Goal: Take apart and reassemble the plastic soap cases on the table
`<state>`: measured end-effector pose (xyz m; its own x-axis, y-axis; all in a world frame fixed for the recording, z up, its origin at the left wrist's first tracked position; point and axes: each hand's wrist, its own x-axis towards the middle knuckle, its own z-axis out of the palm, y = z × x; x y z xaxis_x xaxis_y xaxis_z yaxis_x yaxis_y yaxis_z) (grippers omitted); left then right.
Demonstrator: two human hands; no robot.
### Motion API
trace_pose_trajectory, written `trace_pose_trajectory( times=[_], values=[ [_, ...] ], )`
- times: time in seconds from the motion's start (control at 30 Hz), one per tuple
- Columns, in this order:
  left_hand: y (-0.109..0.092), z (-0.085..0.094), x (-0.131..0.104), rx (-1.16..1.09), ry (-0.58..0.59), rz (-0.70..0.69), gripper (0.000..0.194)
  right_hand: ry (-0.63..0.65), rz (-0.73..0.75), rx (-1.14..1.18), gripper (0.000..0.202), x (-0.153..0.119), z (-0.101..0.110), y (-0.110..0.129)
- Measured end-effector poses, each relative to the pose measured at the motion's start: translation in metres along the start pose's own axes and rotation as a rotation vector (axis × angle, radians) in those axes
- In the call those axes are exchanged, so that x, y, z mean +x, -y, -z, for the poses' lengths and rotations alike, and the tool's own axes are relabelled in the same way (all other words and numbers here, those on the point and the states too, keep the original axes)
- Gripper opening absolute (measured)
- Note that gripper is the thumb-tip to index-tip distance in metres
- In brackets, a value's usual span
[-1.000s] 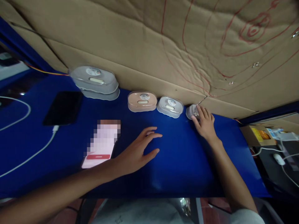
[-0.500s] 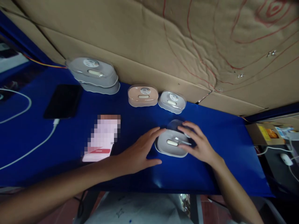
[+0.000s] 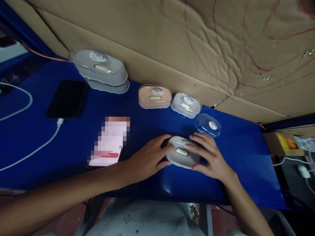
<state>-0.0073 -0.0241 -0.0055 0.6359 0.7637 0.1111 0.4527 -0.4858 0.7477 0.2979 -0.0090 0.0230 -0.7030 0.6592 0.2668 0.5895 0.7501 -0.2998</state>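
Note:
A grey oval plastic box (image 3: 176,159) with a small white oval piece on its top lies between my hands, above the blue tabletop's near part. My left hand (image 3: 150,155) holds its left end, thumb low and fingers along the far side. Around the right end are the fingers of my right hand (image 3: 213,157), the thumb at the near rim and one finger reaching over the top. A clear oval lid (image 3: 208,125) with a round sticker lies on the table just beyond my right hand.
Against the cardboard wall stand a stack of grey boxes (image 3: 100,70), a pink box (image 3: 154,96) and a smaller grey box (image 3: 186,105), all clear-lidded. A lit phone (image 3: 110,141) and a dark phone (image 3: 67,99) on a white cable lie left. A cardboard carton (image 3: 283,144) stands right.
My right hand has let go of the clear lid, which now lies on the table farther back and right. Both hands have closed in on the grey box's ends.

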Motion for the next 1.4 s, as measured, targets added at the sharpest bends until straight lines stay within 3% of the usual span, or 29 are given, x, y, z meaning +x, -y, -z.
trace_pose_trajectory(
  times=[0.07, 0.13, 0.27, 0.33, 0.4, 0.47, 0.6, 0.7, 0.8, 0.9, 1.0, 1.13, 1.27, 1.4],
  values=[
    [0.000, 0.002, 0.002, -0.056, -0.041, 0.010, 0.040, 0.082, 0.021, 0.000, 0.061, 0.006, -0.006, 0.020],
    [0.001, 0.002, 0.003, -0.133, -0.093, 0.004, 0.052, 0.073, -0.011, 0.031, 0.052, 0.011, -0.012, 0.028],
    [0.006, -0.004, 0.002, -0.165, -0.103, 0.021, 0.118, -0.073, -0.155, 0.298, 0.040, 0.013, -0.020, 0.016],
    [0.005, -0.007, 0.000, -0.127, -0.055, 0.051, 0.132, -0.219, -0.330, 0.499, 0.039, 0.010, -0.022, 0.008],
    [0.001, -0.004, 0.000, -0.137, -0.028, 0.072, 0.121, -0.403, -0.535, 0.757, 0.049, 0.006, -0.023, 0.001],
    [-0.004, 0.003, 0.002, -0.282, -0.047, 0.136, 0.108, -0.555, -0.686, 1.014, 0.058, 0.005, -0.022, -0.005],
    [-0.012, 0.018, 0.011, -0.915, -0.102, 0.440, 0.081, -0.621, -0.772, 1.237, 0.058, 0.005, -0.023, -0.011],
    [-0.012, 0.018, 0.014, -1.116, -0.123, 0.541, 0.069, -0.540, -0.735, 1.162, 0.058, 0.004, -0.028, -0.006],
    [-0.011, 0.012, 0.011, -1.020, -0.177, 0.418, 0.087, -0.392, -0.560, 0.881, 0.053, 0.000, -0.030, 0.008],
    [-0.013, 0.008, 0.007, -0.937, -0.238, 0.290, 0.095, -0.167, -0.278, 0.556, 0.071, -0.001, -0.028, 0.020],
    [-0.016, 0.009, 0.005, -0.972, -0.218, 0.257, 0.100, -0.020, -0.071, 0.359, 0.072, 0.002, -0.028, 0.026],
    [-0.014, 0.010, 0.004, -0.980, -0.173, 0.244, 0.104, 0.034, -0.001, 0.216, 0.072, 0.005, -0.033, 0.028],
    [-0.008, 0.008, 0.003, -0.790, -0.128, 0.109, 0.093, 0.095, 0.046, 0.081, 0.077, 0.006, -0.036, 0.032],
    [-0.007, 0.009, 0.003, -0.648, -0.107, 0.018, 0.083, 0.055, 0.045, 0.164, 0.066, 0.004, -0.029, 0.019]
  ],
)
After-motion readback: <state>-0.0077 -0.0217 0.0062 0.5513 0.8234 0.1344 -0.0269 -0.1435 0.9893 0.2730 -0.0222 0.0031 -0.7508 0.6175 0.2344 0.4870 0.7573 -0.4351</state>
